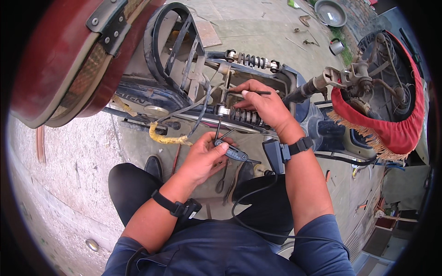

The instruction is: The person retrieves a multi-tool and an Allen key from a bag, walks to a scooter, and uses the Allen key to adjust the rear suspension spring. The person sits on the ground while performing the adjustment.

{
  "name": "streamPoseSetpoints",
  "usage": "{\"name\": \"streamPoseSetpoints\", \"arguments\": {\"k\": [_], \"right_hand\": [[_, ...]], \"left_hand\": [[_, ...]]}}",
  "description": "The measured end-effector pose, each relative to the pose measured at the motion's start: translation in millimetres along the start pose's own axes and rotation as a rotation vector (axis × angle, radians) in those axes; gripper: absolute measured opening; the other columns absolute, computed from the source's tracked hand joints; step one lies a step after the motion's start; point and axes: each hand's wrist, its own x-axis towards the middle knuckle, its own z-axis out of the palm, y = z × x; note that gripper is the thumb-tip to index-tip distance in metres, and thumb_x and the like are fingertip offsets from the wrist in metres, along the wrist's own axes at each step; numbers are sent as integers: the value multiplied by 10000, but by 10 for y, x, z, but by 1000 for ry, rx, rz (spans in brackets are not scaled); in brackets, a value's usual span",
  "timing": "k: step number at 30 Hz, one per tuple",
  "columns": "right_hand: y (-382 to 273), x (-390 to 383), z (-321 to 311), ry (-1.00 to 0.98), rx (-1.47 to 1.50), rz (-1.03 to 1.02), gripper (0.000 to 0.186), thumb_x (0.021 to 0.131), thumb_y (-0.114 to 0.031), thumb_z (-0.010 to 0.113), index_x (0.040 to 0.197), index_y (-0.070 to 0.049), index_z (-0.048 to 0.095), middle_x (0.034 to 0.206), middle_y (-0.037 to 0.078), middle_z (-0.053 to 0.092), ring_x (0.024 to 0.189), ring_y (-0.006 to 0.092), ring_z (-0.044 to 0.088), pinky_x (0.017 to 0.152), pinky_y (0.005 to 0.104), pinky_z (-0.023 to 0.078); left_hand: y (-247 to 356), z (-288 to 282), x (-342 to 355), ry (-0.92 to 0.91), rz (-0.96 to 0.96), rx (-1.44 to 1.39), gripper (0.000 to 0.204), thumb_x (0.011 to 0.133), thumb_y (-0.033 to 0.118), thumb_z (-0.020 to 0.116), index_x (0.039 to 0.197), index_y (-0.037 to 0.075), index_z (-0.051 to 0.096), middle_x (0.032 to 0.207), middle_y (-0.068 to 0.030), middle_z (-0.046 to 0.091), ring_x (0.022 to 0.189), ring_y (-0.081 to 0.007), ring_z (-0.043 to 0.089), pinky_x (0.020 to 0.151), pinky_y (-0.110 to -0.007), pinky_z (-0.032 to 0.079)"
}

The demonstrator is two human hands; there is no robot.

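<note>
Two coil-spring shock absorbers span the frame of a two-wheeled vehicle lying before me. My left hand [202,158] grips a folding hex key set [235,152] with a dark handle. One of its keys points up to the end mount [223,111] of the near shock absorber [248,117]; whether its tip sits in the bolt I cannot tell. My right hand [267,106] is closed on a black L-shaped hex key [263,93], its bent end by the top side of that same mount. Beyond lies the far shock absorber [253,60].
A red padded part [60,60] with a riveted metal bracket looms at the left. A yellow-wrapped cable [165,137] hangs near my left hand. At the right is a red fringed cover [391,133]. A metal basin [330,14] and a kettle [336,47] stand on the far ground.
</note>
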Motion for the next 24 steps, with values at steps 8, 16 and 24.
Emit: {"name": "streamPoseSetpoints", "arguments": {"k": [8, 16, 24], "right_hand": [[32, -5, 8, 9, 24, -13, 283, 996, -183, 531, 1210, -45, 656, 1123, 56, 666, 930, 150, 709, 790, 284, 518], [-7, -20, 19, 15, 38, -10, 278, 992, -157, 532, 1203, -18, 648, 1105, 68, 663, 927, 162, 709, 807, 297, 535], [-21, -18, 27, 21, 20, -1, 269, 994, -159, 533, 1201, -30, 647, 1102, 60, 670, 915, 159, 715, 796, 288, 530]], "left_hand": [[-20, -56, 33, -146, 26, -335, 238, 1030, 178, 619, 1225, 46, 582, 1255, -149, 656, 1220, -292, 649, 1037, -433, 546], [-12, -5, -41, -146, -20, -357, 216, 1038, 175, 601, 1214, 50, 589, 1257, -141, 661, 1219, -292, 650, 1019, -425, 549], [-10, -58, -26, -162, 15, -358, 218, 1033, 158, 608, 1224, 54, 587, 1273, -138, 651, 1213, -301, 652, 1033, -434, 541]]}}
